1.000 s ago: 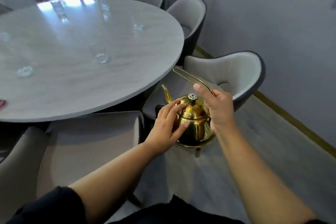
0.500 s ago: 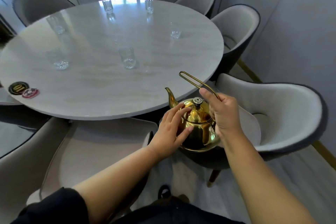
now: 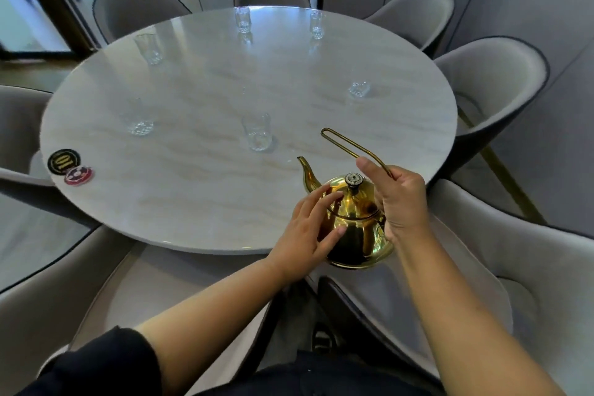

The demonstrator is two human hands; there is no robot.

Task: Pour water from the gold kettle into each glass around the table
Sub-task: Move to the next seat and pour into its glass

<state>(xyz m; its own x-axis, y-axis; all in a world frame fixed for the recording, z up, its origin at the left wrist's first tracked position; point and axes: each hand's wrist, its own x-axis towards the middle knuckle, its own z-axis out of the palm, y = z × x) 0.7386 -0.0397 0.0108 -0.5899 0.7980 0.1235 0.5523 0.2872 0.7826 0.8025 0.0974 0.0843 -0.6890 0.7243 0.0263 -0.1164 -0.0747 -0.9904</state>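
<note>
The surface (image 3: 193,196) offers wide room left of the kettle (image 3: 356,235) and between the well-spaced glasses (image 3: 138,120). The nearest glass (image 3: 256,132) stands just beyond the spout (image 3: 307,172); two discs (image 3: 64,160) sit at the left edge, and chairs (image 3: 491,74) crowd the rim

Table (image 3: 209,202): centre of view, with chairs (image 3: 491,80) set round its rim.
Glasses (image 3: 359,88): six on the table. One is near the middle, two on the left side, two at the far edge, one on the right.
Discs (image 3: 63,161): two, just beside each other at the table's left edge.
Kettle (image 3: 356,235): at the table's near right edge, with its spout towards the middle glass (image 3: 256,132).
Left hand (image 3: 308,235): against the kettle's left side.
Right hand (image 3: 401,199): round the handle (image 3: 350,146), above the kettle's right side.
</note>
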